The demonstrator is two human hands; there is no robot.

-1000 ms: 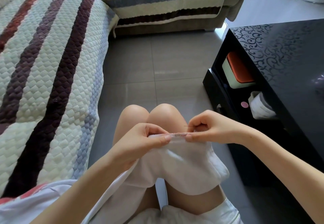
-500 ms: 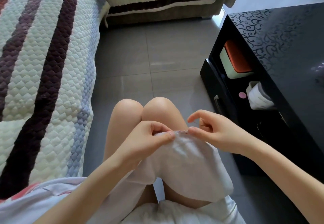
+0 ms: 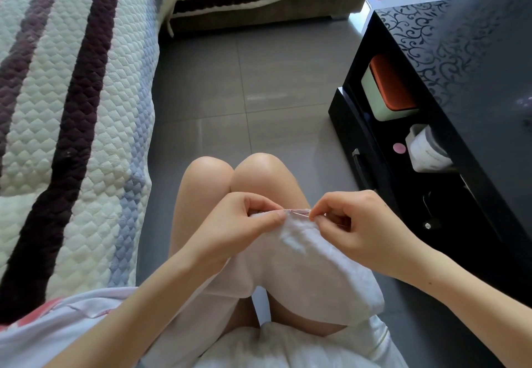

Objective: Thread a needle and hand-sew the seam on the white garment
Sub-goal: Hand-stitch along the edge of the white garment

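Now the left grip (image 3: pixel 239 223) pinches the seamed edge of the white garment (image 3: pixel 302 267). Just beside it, the right grip (image 3: pixel 359 223) pinches the needle (image 3: pixel 300 215) at that edge.

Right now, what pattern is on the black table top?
Scrolling vine swirls on the glossy table top, clearest in the head view.

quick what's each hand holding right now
Left hand: pinches the white garment at its seam.
Right hand: pinches the needle at the seam.
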